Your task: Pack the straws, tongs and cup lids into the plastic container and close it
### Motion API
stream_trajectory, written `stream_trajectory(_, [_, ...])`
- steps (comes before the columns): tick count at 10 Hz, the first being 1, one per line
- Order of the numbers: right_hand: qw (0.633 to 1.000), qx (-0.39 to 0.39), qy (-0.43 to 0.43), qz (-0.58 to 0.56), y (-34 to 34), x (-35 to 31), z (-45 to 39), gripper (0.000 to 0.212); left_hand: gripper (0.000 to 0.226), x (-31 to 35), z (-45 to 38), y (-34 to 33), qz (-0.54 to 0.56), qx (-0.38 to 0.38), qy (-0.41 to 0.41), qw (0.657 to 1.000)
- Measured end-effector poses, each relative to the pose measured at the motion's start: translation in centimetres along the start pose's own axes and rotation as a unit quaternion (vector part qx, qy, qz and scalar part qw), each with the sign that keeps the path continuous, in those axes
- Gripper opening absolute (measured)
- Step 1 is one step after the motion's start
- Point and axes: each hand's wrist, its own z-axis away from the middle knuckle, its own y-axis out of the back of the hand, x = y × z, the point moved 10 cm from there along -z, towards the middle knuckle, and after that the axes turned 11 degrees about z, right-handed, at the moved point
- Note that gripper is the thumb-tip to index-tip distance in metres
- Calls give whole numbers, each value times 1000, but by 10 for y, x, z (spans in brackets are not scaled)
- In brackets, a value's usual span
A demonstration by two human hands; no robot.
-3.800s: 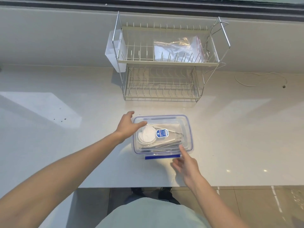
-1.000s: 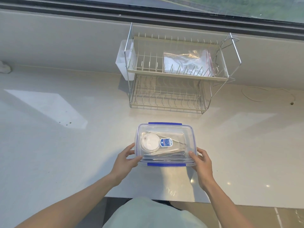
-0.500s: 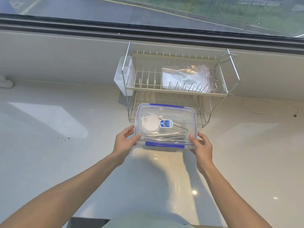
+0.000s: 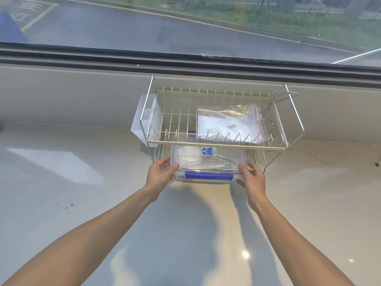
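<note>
The clear plastic container point(image 4: 208, 162) has its lid on, with blue clips front and back and a blue label on top. Through the lid I make out white cup lids point(image 4: 188, 156) at the left and thin metal tongs point(image 4: 221, 161) to the right; straws are hard to tell apart. My left hand point(image 4: 159, 174) grips its left end and my right hand point(image 4: 251, 177) its right end. The box sits half under the upper tier of the wire dish rack point(image 4: 216, 144), on the lower tier level.
A zip bag point(image 4: 228, 122) lies on the rack's upper tier. A white plastic cup holder point(image 4: 144, 120) hangs on the rack's left side. A thin white cord point(image 4: 329, 153) lies at the right. The counter meets a low wall and window behind the rack.
Both hands have carried the closed container away from me, from in front of the rack into its lower tier. The view has tilted upward.
</note>
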Motion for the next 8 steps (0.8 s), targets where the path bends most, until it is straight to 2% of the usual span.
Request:
stream_trajectory(4, [998,9,2,70,-11,-8,-26,50,60,1,-28,-11,-30,7,-5,1000])
stream_trajectory(5, [991,7,29,134,-13,-14,-22,56,61,1,-29,-10,-52,3,-5,999])
stream_trajectory(6, [936,35,137,322,-12,-41,-6,54,64,13,-21,-13,-107,-12,-5,994])
stream_trajectory(7, [866,20,198,459,-23,-55,12,56,67,24,-15,-20,-201,-37,-30,979])
stream_trajectory(8, [804,-34,248,539,-42,-64,36,56,75,36,8,-26,-297,-75,-51,951])
